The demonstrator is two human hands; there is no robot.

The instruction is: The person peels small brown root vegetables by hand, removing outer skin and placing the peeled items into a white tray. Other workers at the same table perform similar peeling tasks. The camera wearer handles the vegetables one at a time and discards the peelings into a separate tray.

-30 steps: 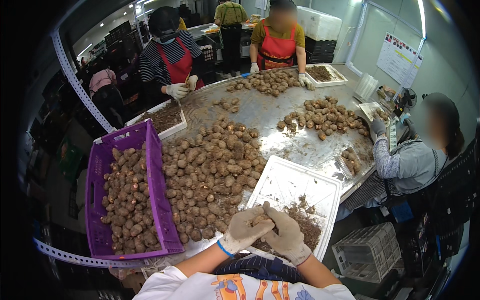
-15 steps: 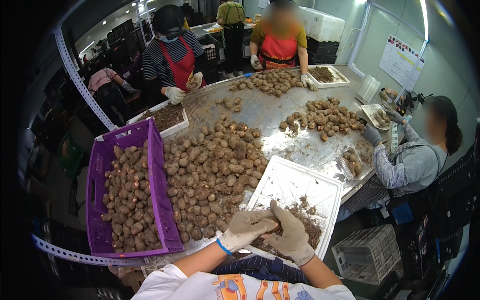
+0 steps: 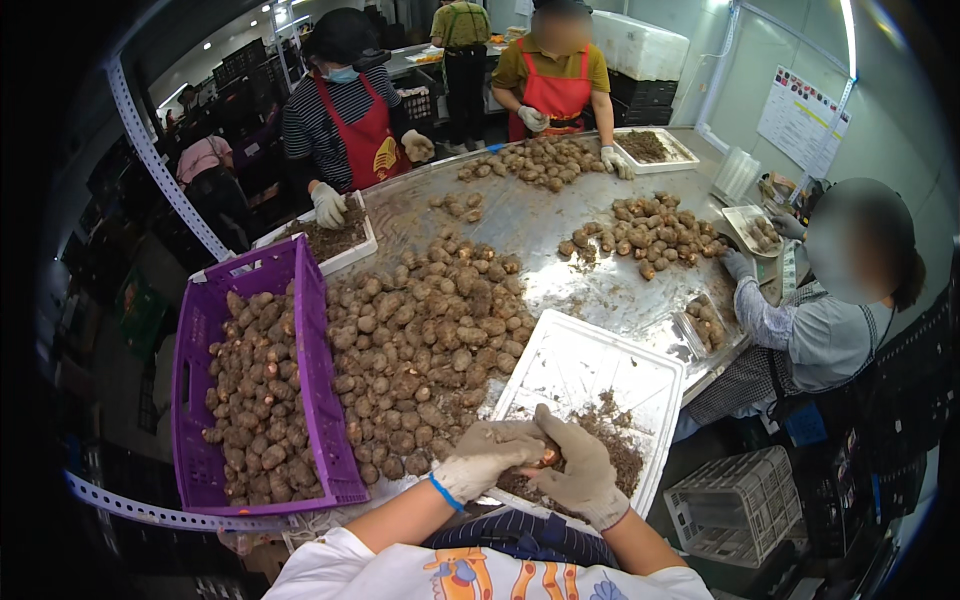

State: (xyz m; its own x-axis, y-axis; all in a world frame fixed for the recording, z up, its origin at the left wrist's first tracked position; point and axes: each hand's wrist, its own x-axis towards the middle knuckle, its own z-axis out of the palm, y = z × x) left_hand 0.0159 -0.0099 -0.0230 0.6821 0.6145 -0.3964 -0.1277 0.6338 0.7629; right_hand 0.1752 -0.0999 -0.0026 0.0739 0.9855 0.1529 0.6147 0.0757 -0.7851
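Between my two gloved hands is a small brown taro [image 3: 550,457] with a pale orange end showing. My left hand [image 3: 495,452] is closed around it from the left, a blue band at its wrist. On the other side, the fingers of my right hand [image 3: 584,472] press against the same taro. Both hands are over the near part of a white foam tray [image 3: 545,352], where loose brown peelings and dirt [image 3: 612,440] lie. A big heap of taros [image 3: 430,340] covers the metal table to the left of the tray.
A purple crate [image 3: 318,370] full of taros stands at the left. Smaller taro piles [image 3: 650,235] lie farther across the metal table [image 3: 545,235]. Co-workers stand along the far and right sides, with white trays [image 3: 368,243] near them. A grey crate [image 3: 735,508] sits below, right.
My hands stay in place, and the taro's pale end shows more now. The far-left co-worker's hands have separated, one reaching into a tray. The right co-worker has leaned in.
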